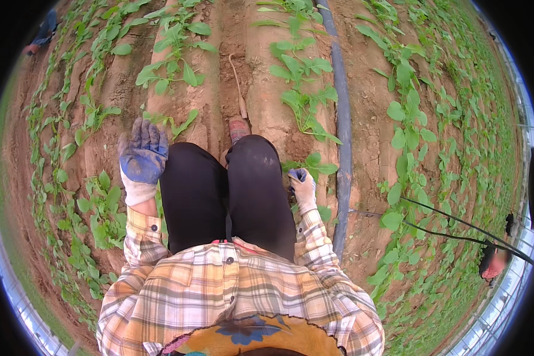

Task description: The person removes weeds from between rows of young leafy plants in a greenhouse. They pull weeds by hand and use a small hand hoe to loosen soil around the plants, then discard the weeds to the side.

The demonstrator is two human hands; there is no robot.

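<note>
My left hand (pixel 143 153), in a white knit glove with a soiled blue coated palm, is held palm up beside my left knee, fingers extended and nothing in it. In a matching glove, my right hand (pixel 302 182) is beside my right thigh, its fingers curled in close to a leafy green seedling (pixel 313 164); whether something small is pinched there cannot be told. Another seedling (pixel 178 124) grows just past my left hand. A thin curved tool with a wooden-looking handle (pixel 241 104) lies in the furrow beyond my shoe (pixel 239 129).
A dark irrigation hose (pixel 341 111) runs lengthwise on my right, with thin black cords (pixel 454 218) farther right. Rows of leafy plants (pixel 407 111) stand on both sides. One person (pixel 494 267) is at the far right, another (pixel 44 31) at the upper left.
</note>
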